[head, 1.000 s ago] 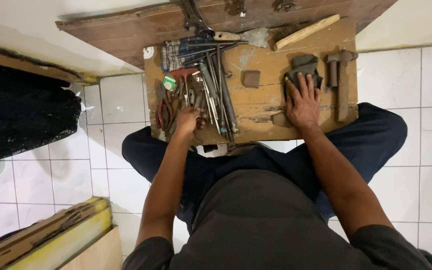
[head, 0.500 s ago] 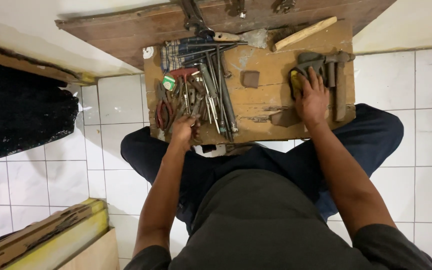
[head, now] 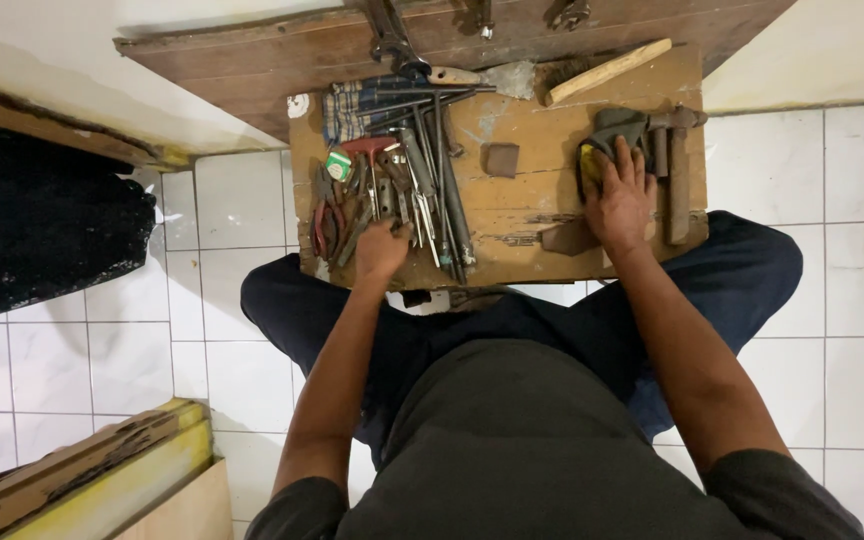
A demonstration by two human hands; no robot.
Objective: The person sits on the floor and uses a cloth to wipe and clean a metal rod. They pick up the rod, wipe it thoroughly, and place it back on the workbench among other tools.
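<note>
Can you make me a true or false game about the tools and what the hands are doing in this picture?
1. The left hand rests on the pile of metal tools. True.
2. The right hand holds the hammer up in the air. False: the hammer lies flat on the wooden board, just beside that hand.
3. The pliers with red handles lie at the board's left side. True.
4. The floor is green carpet. False: it is white tiles.
5. The right hand presses on a dark and yellow thing. True.

Left hand [head: 382, 250] curled; right hand [head: 620, 195] flat, spread.
</note>
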